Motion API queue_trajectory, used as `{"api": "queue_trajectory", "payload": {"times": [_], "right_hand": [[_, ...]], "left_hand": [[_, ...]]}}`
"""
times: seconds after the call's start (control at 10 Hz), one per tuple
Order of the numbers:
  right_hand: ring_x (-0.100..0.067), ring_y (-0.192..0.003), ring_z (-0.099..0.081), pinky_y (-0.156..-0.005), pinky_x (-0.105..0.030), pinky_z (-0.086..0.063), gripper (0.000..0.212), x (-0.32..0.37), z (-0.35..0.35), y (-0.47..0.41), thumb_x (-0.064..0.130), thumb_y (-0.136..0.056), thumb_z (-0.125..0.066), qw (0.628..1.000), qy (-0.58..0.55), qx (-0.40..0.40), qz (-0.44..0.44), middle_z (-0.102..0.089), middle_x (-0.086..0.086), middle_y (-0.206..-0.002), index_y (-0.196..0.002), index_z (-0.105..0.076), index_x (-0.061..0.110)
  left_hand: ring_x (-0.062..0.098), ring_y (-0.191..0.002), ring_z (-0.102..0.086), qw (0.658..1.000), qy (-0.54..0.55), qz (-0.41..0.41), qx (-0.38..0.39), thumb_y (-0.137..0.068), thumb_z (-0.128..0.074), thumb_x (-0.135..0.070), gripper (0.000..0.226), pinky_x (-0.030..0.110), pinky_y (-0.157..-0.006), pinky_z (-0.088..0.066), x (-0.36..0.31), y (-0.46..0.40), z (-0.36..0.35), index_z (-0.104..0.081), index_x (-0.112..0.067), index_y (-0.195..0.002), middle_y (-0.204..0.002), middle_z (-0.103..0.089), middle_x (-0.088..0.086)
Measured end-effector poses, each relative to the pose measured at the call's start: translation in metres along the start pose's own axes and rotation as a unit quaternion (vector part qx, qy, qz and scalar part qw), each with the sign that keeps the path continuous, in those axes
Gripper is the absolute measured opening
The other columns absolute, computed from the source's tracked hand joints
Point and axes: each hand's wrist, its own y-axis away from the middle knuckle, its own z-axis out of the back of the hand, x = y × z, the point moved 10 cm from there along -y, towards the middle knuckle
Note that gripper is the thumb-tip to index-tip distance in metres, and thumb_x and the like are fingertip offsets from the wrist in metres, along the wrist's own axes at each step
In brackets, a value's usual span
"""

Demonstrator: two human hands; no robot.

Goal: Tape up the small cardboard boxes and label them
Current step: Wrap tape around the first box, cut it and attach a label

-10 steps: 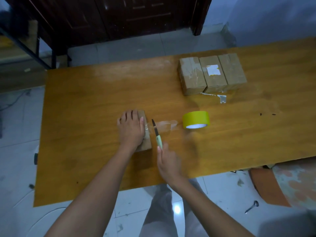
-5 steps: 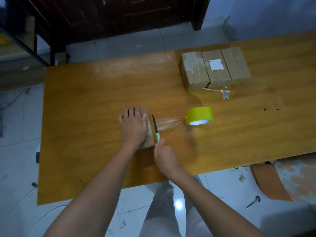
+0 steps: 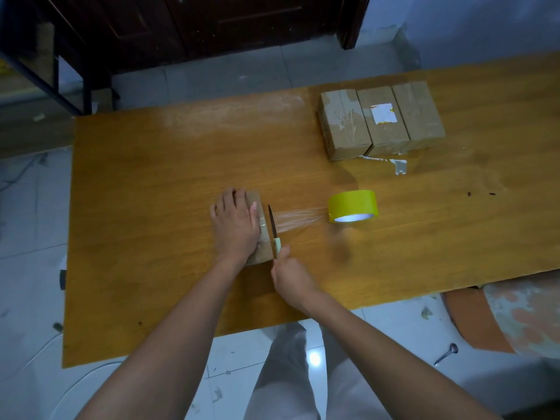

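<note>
My left hand (image 3: 235,224) lies flat on top of a small cardboard box (image 3: 263,253) in the middle of the wooden table (image 3: 151,192), fingers straight, covering most of it. My right hand (image 3: 289,272) grips the pale green handle of a knife (image 3: 272,227) whose dark blade lies along the box's right edge. A strip of clear tape (image 3: 298,218) stretches from the box to the yellow tape roll (image 3: 353,206) lying to the right. Three more boxes (image 3: 380,122) stand side by side at the back right; the middle one bears a white label (image 3: 383,113).
A scrap of tape (image 3: 398,165) lies in front of the three boxes. Off the table's near right edge are an orange and patterned seat (image 3: 497,316) and a spoon (image 3: 445,354) on the tiled floor. Dark furniture (image 3: 212,25) stands behind the table.
My right hand has drawn the knife in against the box's right edge, and the tape between box and roll has pulled tight. My left hand has stayed on the box.
</note>
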Motion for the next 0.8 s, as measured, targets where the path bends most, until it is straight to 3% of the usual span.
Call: {"api": "queue_trajectory", "payload": {"times": [0.1,0.2,0.3,0.4,0.5,0.6,0.7,0.8], "right_hand": [[-0.019,-0.070,-0.067,-0.047,-0.023,-0.038,0.046,0.012,0.003,0.005,0.016,-0.105,-0.029,0.992,0.100,-0.052,0.052,-0.067,-0.015,-0.092,-0.140,-0.023,-0.014],[-0.021,-0.073,-0.068,-0.053,-0.026,-0.048,0.048,0.009,-0.003,0.004,0.018,-0.105,-0.030,0.995,0.091,-0.026,0.038,-0.068,-0.014,-0.090,-0.141,-0.020,-0.012],[-0.038,-0.094,-0.061,-0.069,-0.038,-0.043,0.040,0.001,-0.003,0.000,0.011,-0.100,-0.033,0.999,-0.004,0.008,-0.031,-0.059,-0.024,-0.108,-0.137,-0.028,-0.004],[-0.040,-0.098,-0.058,-0.072,-0.039,-0.040,0.042,0.002,-0.008,-0.001,0.010,-0.099,-0.032,0.998,-0.034,0.029,-0.033,-0.057,-0.026,-0.113,-0.138,-0.027,-0.003],[-0.040,-0.097,-0.059,-0.071,-0.038,-0.042,0.043,0.001,-0.004,0.000,0.012,-0.099,-0.033,0.998,-0.037,0.038,-0.029,-0.058,-0.025,-0.112,-0.139,-0.025,-0.003],[-0.032,-0.088,-0.065,-0.051,-0.026,-0.037,0.048,0.009,0.003,0.002,0.009,-0.102,-0.031,0.999,0.036,0.002,0.017,-0.064,-0.022,-0.104,-0.144,-0.016,-0.010],[-0.028,-0.084,-0.068,-0.054,-0.028,-0.039,0.049,0.015,0.005,0.005,0.007,-0.103,-0.027,0.995,0.081,-0.026,0.044,-0.066,-0.021,-0.101,-0.142,-0.010,-0.017],[-0.037,-0.093,-0.062,-0.059,-0.035,-0.040,0.044,0.005,-0.006,0.007,0.009,-0.101,-0.031,1.000,-0.014,0.013,-0.006,-0.060,-0.025,-0.109,-0.140,-0.022,-0.008]], "left_hand": [[0.031,-0.128,-0.043,1.000,0.009,0.008,0.000,-0.102,-0.035,-0.035,0.043,0.048,-0.110,-0.033,0.001,0.001,0.002,-0.046,-0.008,-0.134,-0.137,-0.046,0.015],[0.031,-0.129,-0.042,1.000,0.013,0.018,0.001,-0.102,-0.036,-0.035,0.046,0.048,-0.110,-0.034,0.001,0.001,0.002,-0.045,-0.005,-0.136,-0.137,-0.045,0.016],[0.032,-0.127,-0.043,1.000,0.020,0.022,-0.003,-0.102,-0.037,-0.036,0.048,0.047,-0.109,-0.034,0.002,0.002,0.003,-0.044,-0.002,-0.136,-0.137,-0.045,0.017],[0.032,-0.125,-0.044,1.000,0.022,0.019,-0.007,-0.102,-0.037,-0.037,0.049,0.047,-0.107,-0.036,0.003,0.002,0.002,-0.045,-0.001,-0.135,-0.134,-0.045,0.017],[0.032,-0.122,-0.045,0.999,0.023,0.026,-0.011,-0.101,-0.037,-0.038,0.049,0.046,-0.106,-0.038,0.004,0.001,0.000,-0.045,-0.002,-0.135,-0.133,-0.045,0.016],[0.032,-0.119,-0.047,0.999,0.027,0.027,-0.019,-0.101,-0.038,-0.037,0.048,0.047,-0.103,-0.041,0.004,0.001,0.000,-0.047,-0.002,-0.132,-0.129,-0.046,0.016],[0.033,-0.114,-0.048,0.999,0.023,0.030,-0.019,-0.101,-0.038,-0.037,0.047,0.046,-0.100,-0.041,0.006,0.000,-0.001,-0.047,-0.002,-0.130,-0.124,-0.047,0.016],[0.032,-0.112,-0.049,0.999,0.016,0.030,-0.020,-0.101,-0.037,-0.037,0.047,0.045,-0.098,-0.041,0.006,0.000,0.000,-0.048,-0.001,-0.129,-0.122,-0.048,0.016]]}}
